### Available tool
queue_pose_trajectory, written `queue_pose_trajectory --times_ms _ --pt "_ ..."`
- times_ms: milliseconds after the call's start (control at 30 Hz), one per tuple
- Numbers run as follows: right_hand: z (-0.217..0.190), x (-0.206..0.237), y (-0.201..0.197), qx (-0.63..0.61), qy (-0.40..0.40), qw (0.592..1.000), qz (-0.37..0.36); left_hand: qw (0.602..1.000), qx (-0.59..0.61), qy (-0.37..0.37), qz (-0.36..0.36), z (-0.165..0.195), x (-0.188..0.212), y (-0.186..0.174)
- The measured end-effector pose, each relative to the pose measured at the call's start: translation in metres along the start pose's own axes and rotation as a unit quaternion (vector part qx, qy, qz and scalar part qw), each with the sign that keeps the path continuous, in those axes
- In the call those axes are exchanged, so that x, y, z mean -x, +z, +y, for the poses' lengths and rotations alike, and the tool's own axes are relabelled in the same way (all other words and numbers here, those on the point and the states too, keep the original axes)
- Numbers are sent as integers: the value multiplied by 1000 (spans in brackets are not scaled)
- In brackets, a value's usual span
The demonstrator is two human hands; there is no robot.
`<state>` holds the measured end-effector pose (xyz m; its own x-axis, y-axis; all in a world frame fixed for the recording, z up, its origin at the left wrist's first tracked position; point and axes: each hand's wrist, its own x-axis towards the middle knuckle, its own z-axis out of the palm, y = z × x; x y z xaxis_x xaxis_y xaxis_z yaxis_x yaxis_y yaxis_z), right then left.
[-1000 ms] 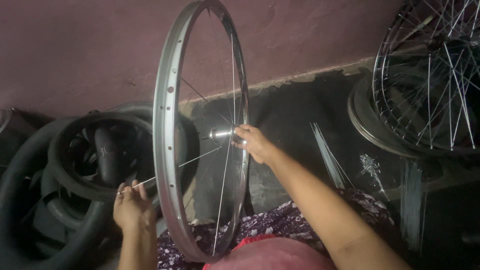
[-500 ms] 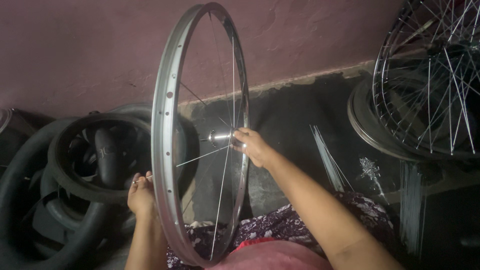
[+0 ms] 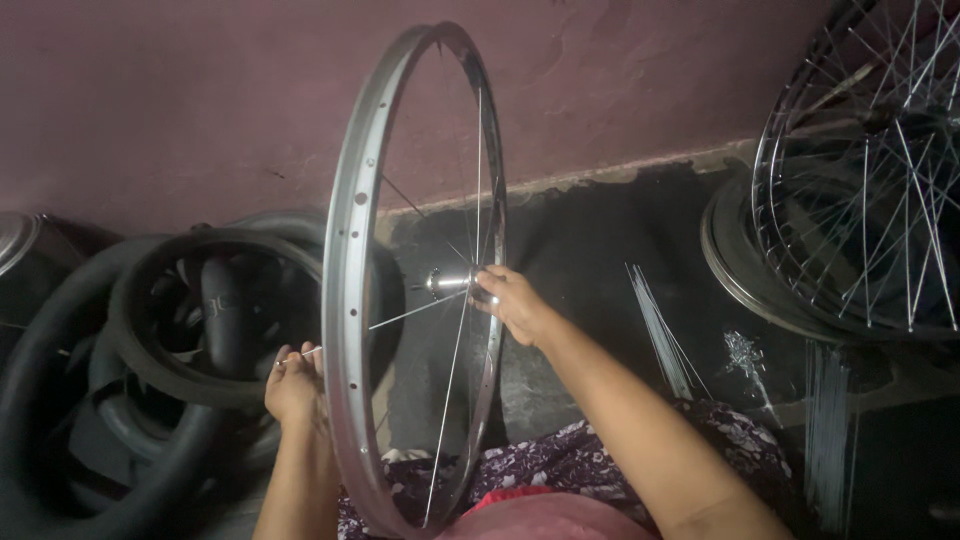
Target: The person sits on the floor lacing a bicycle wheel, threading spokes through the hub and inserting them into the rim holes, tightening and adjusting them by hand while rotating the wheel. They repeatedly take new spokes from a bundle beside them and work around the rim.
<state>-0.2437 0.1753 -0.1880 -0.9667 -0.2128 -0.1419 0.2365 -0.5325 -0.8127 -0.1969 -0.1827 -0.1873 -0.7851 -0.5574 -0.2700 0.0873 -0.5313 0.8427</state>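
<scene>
The left hand [image 3: 293,385] sat nearest, its grip pinching the outer end of a thin spoke [image 3: 385,322] that poked through a hole in the silver rim [image 3: 345,300]. The rim stood upright and edge-on, between the two arms. Beyond it, the right hand [image 3: 515,303] reached inside the wheel, its grip closed around the metal hub [image 3: 450,282] at the centre, where the spoke ran inward. Farther off, black tyres [image 3: 170,330] lay at the left, loose spokes [image 3: 660,330] on the floor, and spoked wheels [image 3: 870,170] leaned at the right.

Bare forearms, no sleeves; purple floral garment [image 3: 600,455] on lap.
</scene>
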Motion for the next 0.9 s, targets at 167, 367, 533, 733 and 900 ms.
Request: queue_pose_trajectory --times_ms 167,367,533,733,900 --pt "-2 3 3 -4 25 999 27 1000 0 -10 17 -3 2 6" --pt "-3 5 3 12 18 1000 7 998 -40 -32 -19 -14 -9 14" --pt "-2 5 1 11 5 1000 -14 989 -65 -79 -104 -24 1 35" --pt "4 7 2 -3 14 1000 11 964 -112 -27 -240 -35 78 84" --pt "-8 12 -7 -9 1 1000 10 809 -476 255 -234 -4 118 113"
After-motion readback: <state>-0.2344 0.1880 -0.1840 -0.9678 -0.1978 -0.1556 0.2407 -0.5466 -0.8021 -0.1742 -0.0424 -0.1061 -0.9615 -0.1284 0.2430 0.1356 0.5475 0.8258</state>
